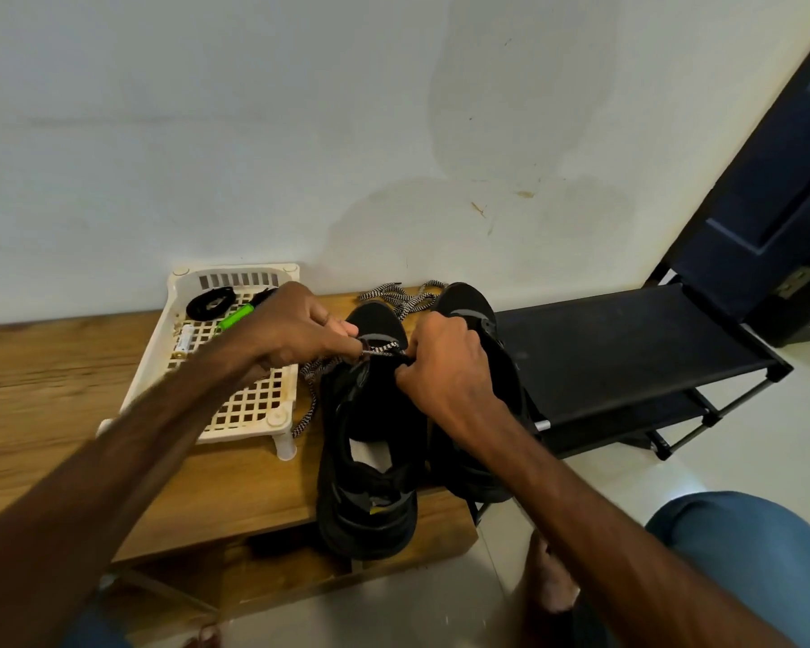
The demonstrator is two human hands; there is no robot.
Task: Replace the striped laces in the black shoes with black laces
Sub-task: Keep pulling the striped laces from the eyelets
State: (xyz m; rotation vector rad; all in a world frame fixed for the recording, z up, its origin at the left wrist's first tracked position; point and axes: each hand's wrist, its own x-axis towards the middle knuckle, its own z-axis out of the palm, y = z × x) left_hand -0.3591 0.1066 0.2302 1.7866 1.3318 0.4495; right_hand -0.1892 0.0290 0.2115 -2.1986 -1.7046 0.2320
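- One striped lace [380, 349] is pinched by the left hand [295, 332], and the black shoe [370, 484] is gripped by the right hand [443, 371].
- Eyelets may be strained if the lace is yanked while snagged.

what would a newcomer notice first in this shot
Two hands meet at centre over a black shoe on the wooden table: the left hand pinches its striped lace while the right hand grips the shoe's upper. Left of them, a white lattice tray holds a coiled black lace and a green object; a second striped lace lies loose by the wall.
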